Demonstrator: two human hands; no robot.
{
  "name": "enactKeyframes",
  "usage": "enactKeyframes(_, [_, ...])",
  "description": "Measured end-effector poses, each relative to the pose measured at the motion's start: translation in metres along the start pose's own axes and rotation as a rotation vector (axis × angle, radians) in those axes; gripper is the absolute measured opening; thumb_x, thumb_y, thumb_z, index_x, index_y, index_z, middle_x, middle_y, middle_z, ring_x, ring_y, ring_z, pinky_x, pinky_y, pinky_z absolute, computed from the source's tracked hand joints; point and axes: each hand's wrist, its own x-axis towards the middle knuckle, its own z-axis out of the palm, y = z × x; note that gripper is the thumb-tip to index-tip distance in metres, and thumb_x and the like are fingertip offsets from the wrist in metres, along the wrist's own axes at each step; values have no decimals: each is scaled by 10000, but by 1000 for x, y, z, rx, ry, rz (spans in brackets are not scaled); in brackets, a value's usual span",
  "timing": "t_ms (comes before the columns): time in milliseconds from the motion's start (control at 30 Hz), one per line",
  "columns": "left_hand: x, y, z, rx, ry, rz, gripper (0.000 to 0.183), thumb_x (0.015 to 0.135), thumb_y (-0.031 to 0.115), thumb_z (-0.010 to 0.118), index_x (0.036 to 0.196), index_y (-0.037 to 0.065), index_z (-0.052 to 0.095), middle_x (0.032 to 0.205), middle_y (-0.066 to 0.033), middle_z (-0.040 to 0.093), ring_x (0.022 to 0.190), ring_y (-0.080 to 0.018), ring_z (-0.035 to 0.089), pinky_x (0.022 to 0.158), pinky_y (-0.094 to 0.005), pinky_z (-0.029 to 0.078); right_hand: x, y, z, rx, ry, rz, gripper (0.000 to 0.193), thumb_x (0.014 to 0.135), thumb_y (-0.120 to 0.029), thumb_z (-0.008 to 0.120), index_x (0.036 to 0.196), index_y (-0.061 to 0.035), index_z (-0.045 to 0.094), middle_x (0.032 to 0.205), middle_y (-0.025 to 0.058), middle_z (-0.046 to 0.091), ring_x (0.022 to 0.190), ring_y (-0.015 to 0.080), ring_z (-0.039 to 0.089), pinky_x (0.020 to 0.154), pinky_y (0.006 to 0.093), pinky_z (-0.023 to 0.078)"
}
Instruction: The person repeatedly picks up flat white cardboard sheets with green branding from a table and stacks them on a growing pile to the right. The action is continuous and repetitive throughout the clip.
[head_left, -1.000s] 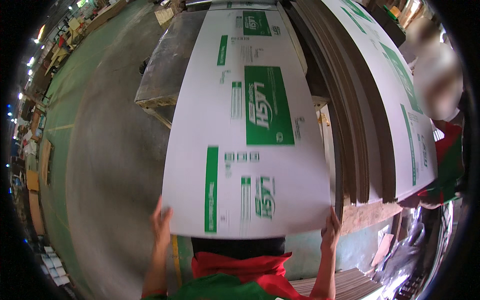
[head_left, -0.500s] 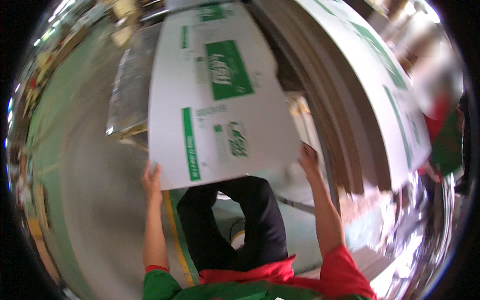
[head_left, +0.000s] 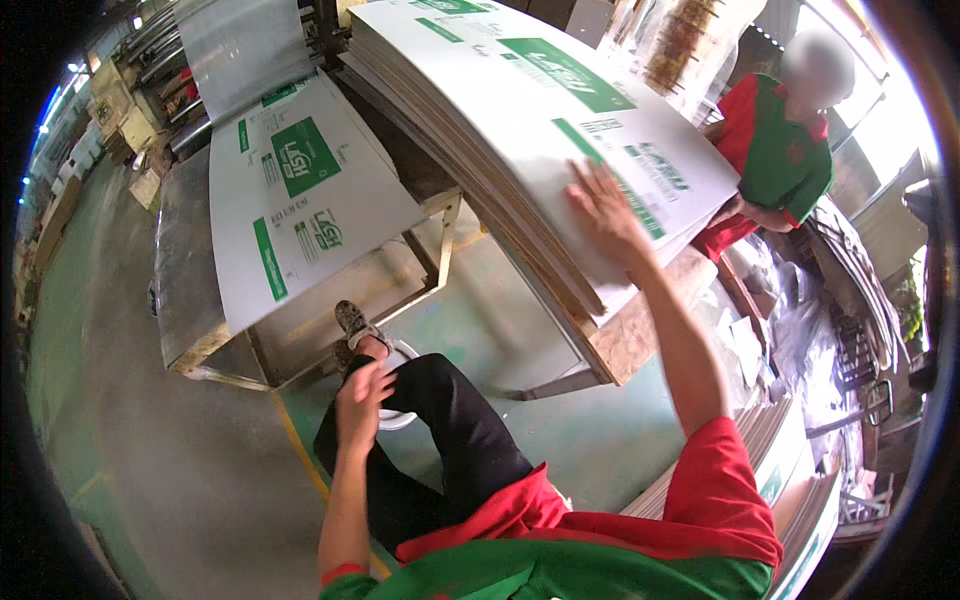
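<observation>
In the head view, a thick stack of cardboard (head_left: 490, 180) with tan, layered edges is carried on a rough wooden board (head_left: 640, 335). Its top sheet (head_left: 560, 80), smooth, white and green-printed, lies directly beneath the right hand (head_left: 606, 212), whose fingers are extended flat and moderately spread beside a green strip. A similar single sheet (head_left: 300, 205) is supported on a dull metal-topped table (head_left: 182, 255), its near end overhanging. The left hand (head_left: 362, 398) is raised near the dark trousers (head_left: 470, 410), apart from both sheets; its finger spread cannot be told through blur.
</observation>
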Motion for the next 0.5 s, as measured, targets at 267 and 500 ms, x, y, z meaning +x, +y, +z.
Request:
enactKeyframes(267, [59, 112, 203, -354, -127, 90, 326, 942, 226, 657, 1117, -47, 626, 1032, -108, 665, 907, -189, 627, 834, -325, 502, -66, -93, -44, 1014, 448, 417, 440, 1049, -324, 450, 1356, -19, 532, 1367, 181, 547, 1254, 263, 501, 1105, 373, 353])
enactKeyframes(500, [-76, 69, 14, -345, 71, 114, 289, 916, 201, 668, 1071, -43, 674, 928, -19, 645, 841, -94, 572, 741, -266, 446, -229, 17, -68, 464, 745, 1069, 411, 1044, -283, 457, 1281, 27, 582, 1189, 143, 625, 1066, 228, 582, 951, 341, 453])
